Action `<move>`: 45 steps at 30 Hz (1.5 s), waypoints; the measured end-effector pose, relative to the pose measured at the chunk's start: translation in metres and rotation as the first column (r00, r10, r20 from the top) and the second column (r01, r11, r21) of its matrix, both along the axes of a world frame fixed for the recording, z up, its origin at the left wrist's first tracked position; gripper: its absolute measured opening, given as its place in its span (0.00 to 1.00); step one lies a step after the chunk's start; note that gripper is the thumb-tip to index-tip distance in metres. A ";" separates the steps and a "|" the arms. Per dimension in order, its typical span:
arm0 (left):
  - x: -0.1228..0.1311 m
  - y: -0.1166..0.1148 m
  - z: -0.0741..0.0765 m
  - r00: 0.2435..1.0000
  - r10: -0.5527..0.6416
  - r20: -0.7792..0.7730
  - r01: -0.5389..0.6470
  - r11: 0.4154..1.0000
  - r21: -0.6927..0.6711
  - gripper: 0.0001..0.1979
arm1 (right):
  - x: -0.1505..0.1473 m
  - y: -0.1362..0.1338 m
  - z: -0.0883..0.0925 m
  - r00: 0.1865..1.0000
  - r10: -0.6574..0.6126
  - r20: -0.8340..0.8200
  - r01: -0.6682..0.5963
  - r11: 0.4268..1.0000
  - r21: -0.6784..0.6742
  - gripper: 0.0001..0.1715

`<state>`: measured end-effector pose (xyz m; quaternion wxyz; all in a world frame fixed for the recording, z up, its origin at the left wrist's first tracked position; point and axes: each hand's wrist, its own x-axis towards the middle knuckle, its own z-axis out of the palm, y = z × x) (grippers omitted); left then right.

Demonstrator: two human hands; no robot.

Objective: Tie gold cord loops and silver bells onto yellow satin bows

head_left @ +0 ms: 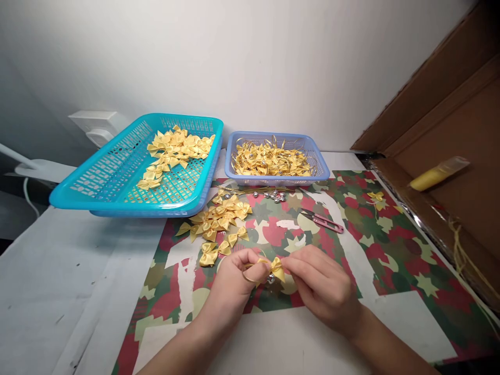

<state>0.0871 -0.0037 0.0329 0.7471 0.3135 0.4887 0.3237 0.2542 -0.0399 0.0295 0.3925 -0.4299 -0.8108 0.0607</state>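
Between my two hands, just above the patterned mat (273, 234), is a yellow ribbon bow (277, 270) with a gold cord (247, 276) looping from it and a silver bell (271, 279) beneath. My left hand (240, 276) pinches the bow's left side together with the cord. The fingertips of my right hand (322, 284) are closed at the bow's right edge. Loose yellow bows (222, 219) lie in a pile beyond my left hand. Several silver bells (275, 196) and some straight gold cords (250, 189) rest behind the work spot.
A teal basket (97, 203) with yellow bows stands at the back left. Beside it, a blue-purple basket (277, 180) holds bows with gold cords. Pink-handled thread snips (326, 221) lie right of centre. Cardboard (449, 120) borders the right side, with a yellow tube (437, 174) against it.
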 end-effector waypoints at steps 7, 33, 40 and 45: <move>0.000 -0.001 0.006 1.000 0.001 0.017 -0.001 1.000 0.014 0.16 | -0.002 0.003 -0.003 0.977 -0.033 -0.212 -0.024 0.965 -0.262 0.15; -0.003 -0.004 0.001 0.995 0.032 0.097 -0.038 0.998 0.052 0.14 | -0.013 0.002 -0.017 0.656 -0.303 -0.691 -0.415 0.620 -0.666 0.10; -0.003 -0.005 -0.002 0.991 0.083 0.105 -0.095 0.989 0.113 0.14 | -0.023 0.003 -0.027 0.465 -0.429 -0.774 -0.556 0.539 -0.633 0.14; -0.002 -0.002 -0.007 0.984 0.099 0.149 -0.123 0.980 0.159 0.13 | -0.030 0.001 -0.035 0.386 -0.474 -0.792 -0.542 0.578 -0.610 0.13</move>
